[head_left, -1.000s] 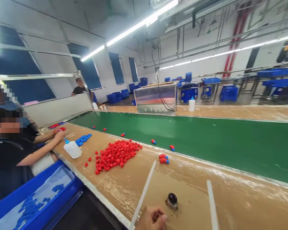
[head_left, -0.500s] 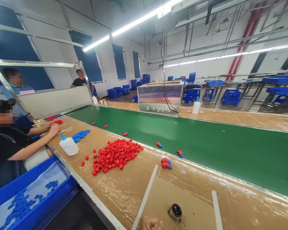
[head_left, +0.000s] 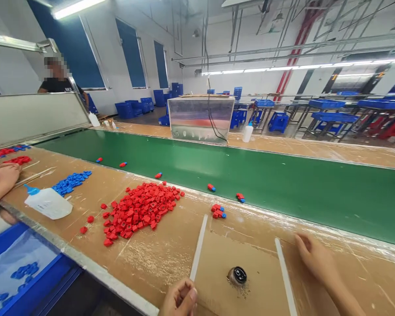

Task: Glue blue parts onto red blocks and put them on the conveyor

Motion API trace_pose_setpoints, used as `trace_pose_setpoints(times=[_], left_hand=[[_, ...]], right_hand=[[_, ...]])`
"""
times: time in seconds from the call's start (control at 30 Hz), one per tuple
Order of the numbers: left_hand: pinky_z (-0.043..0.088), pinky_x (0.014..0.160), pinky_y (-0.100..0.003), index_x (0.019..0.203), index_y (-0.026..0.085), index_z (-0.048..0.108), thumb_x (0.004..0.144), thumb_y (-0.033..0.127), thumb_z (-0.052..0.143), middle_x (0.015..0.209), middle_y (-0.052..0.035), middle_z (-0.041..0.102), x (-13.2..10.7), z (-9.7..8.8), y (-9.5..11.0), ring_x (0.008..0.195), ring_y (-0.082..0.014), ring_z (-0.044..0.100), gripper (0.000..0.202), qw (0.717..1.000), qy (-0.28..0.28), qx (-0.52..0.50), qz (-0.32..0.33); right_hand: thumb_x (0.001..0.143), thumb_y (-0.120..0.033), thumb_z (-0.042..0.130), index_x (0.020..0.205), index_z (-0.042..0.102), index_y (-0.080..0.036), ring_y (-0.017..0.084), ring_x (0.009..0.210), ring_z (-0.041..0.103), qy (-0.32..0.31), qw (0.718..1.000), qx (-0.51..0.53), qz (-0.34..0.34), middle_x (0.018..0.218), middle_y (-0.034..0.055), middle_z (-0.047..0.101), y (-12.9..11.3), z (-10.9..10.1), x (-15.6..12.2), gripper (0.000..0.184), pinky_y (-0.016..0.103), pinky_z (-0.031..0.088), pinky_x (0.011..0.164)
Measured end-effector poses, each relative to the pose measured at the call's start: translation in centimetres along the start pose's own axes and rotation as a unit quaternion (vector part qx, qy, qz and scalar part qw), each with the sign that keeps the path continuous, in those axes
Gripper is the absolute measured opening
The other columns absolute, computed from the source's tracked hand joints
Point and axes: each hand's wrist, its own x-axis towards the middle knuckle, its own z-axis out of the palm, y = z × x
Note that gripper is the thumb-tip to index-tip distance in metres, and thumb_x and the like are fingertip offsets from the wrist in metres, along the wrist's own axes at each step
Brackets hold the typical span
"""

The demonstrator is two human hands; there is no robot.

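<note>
My left hand (head_left: 180, 299) sits at the near edge of the brown bench, fingers curled in a loose fist beside the near end of a white strip (head_left: 198, 247); what it holds, if anything, is hidden. My right hand (head_left: 314, 257) lies on the bench with fingers stretched toward a second white strip (head_left: 285, 274), holding nothing. Between the strips stands a small dark round pot (head_left: 237, 276). A pile of red plastic pieces (head_left: 138, 210) lies to the left, and a few red-and-blue assembled pieces (head_left: 218, 212) lie ahead.
A green conveyor belt (head_left: 283, 184) runs behind the bench carrying scattered pieces. A white squeeze bottle (head_left: 48, 203) and blue pieces (head_left: 70, 181) lie left, near a co-worker's hand (head_left: 5, 175). A blue bin (head_left: 19, 272) sits below left. A metal box (head_left: 200, 118) stands beyond the belt.
The view has swung right and down. My right hand has come into view on the bench by the right strip. My left hand shows more fully at the near edge.
</note>
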Motion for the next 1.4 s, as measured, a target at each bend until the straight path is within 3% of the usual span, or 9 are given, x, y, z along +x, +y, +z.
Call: trace_pose_setpoints(times=[0.17, 0.33, 0.47, 0.63, 0.77, 0.93, 1.1, 1.27, 1.4], left_hand=[[0.041, 0.058, -0.025, 0.081, 0.018, 0.062, 0.084, 0.057, 0.053, 0.064, 0.0005, 0.056, 1.4, -7.2, 2.4, 0.061, -0.0165, 0.053, 0.04, 0.967, 0.186, 0.164, 0.057], [0.049, 0.067, -0.028, 0.095, 0.018, 0.063, 0.091, 0.043, 0.038, 0.079, -0.0051, 0.068, 4.8, -12.2, 4.6, 0.072, -0.0207, 0.064, 0.036, 0.875, 0.298, 0.379, 0.05], [0.049, 0.077, -0.032, 0.106, 0.019, 0.061, 0.093, 0.037, 0.037, 0.092, -0.0095, 0.071, 8.4, -12.4, 6.8, 0.086, -0.0245, 0.067, 0.032, 0.835, 0.309, 0.454, 0.01], [0.046, 0.073, -0.044, 0.115, 0.004, 0.053, 0.092, 0.046, 0.043, 0.091, -0.0261, 0.069, 12.0, -10.6, 8.8, 0.089, -0.0404, 0.066, 0.049, 0.78, 0.312, 0.537, -0.074], [0.045, 0.076, -0.04, 0.109, 0.007, 0.056, 0.092, 0.039, 0.047, 0.1, -0.0263, 0.068, 12.4, -10.0, 9.4, 0.096, -0.0379, 0.065, 0.037, 0.766, 0.252, 0.585, -0.086], [0.042, 0.073, -0.031, 0.098, 0.013, 0.06, 0.086, 0.035, 0.06, 0.094, -0.0161, 0.071, 10.6, -10.8, 10.0, 0.091, -0.0299, 0.066, 0.024, 0.778, 0.138, 0.608, -0.07], [0.039, 0.069, -0.024, 0.091, 0.018, 0.064, 0.077, 0.022, 0.069, 0.087, -0.0054, 0.072, 8.8, -11.0, 10.9, 0.086, -0.0222, 0.066, 0.015, 0.794, 0.035, 0.605, -0.047], [0.029, 0.059, -0.027, 0.062, 0.017, 0.059, 0.074, 0.01, 0.059, 0.062, -0.0036, 0.061, 8.7, -9.6, 11.2, 0.065, -0.0209, 0.057, 0.014, 0.791, -0.013, 0.61, -0.038], [0.032, 0.06, -0.025, 0.074, 0.018, 0.067, 0.08, 0.018, 0.055, 0.067, -0.0018, 0.063, 8.6, -8.3, 11.2, 0.067, -0.019, 0.056, 0.014, 0.819, -0.072, 0.57, -0.013]], right_hand=[[0.094, -0.03, 0.048, 0.101, 0.067, -0.012, 0.027, 0.109, 0.059, -0.04, 0.997, -0.025, -0.068, 0.105, 0.0155, 0.067, -8.5, 7.7, 9.7, 0.027, 0.041, 0.045, 0.094], [0.097, -0.038, 0.056, 0.103, 0.064, -0.014, 0.022, 0.102, 0.06, -0.057, 0.995, -0.048, -0.061, 0.11, 0.0081, 0.064, -11.6, 11.0, 13.0, 0.026, 0.044, 0.047, 0.092], [0.096, -0.036, 0.058, 0.106, 0.063, -0.014, 0.023, 0.104, 0.059, -0.055, 0.996, -0.038, -0.061, 0.113, 0.0083, 0.062, -11.3, 10.9, 12.8, 0.024, 0.045, 0.046, 0.093], [0.091, -0.032, 0.06, 0.106, 0.066, -0.011, 0.023, 0.097, 0.061, -0.056, 0.997, 0.022, -0.05, 0.105, 0.0129, 0.067, -10.1, 8.4, 11.7, 0.026, 0.04, 0.046, 0.09], [0.082, -0.041, 0.058, 0.101, 0.07, -0.009, 0.026, 0.083, 0.064, -0.065, 0.992, 0.1, -0.034, 0.091, 0.0153, 0.071, -8.0, 4.8, 7.9, 0.039, 0.035, 0.048, 0.075], [0.082, -0.059, 0.049, 0.079, 0.071, -0.015, 0.025, 0.075, 0.066, -0.103, 0.977, 0.182, -0.03, 0.078, 0.0096, 0.071, -3.5, 0.3, -2.7, 0.049, 0.031, 0.05, 0.067], [0.075, -0.066, 0.059, 0.095, 0.074, -0.018, 0.025, 0.083, 0.066, -0.096, 0.946, 0.28, 0.128, 0.091, 0.0075, 0.073, 1.4, -3.0, -12.3, 0.054, 0.026, 0.052, 0.063], [0.067, -0.063, 0.069, 0.097, 0.075, -0.019, 0.03, 0.102, 0.066, -0.065, 0.932, 0.31, 0.175, 0.106, 0.0099, 0.073, 2.8, -4.9, -16.6, 0.053, 0.032, 0.055, 0.082], [0.068, -0.06, 0.071, 0.102, 0.074, -0.02, 0.032, 0.109, 0.064, -0.074, 0.928, 0.325, 0.169, 0.112, 0.0115, 0.071, 1.9, -5.1, -17.7, 0.053, 0.036, 0.054, 0.091]])
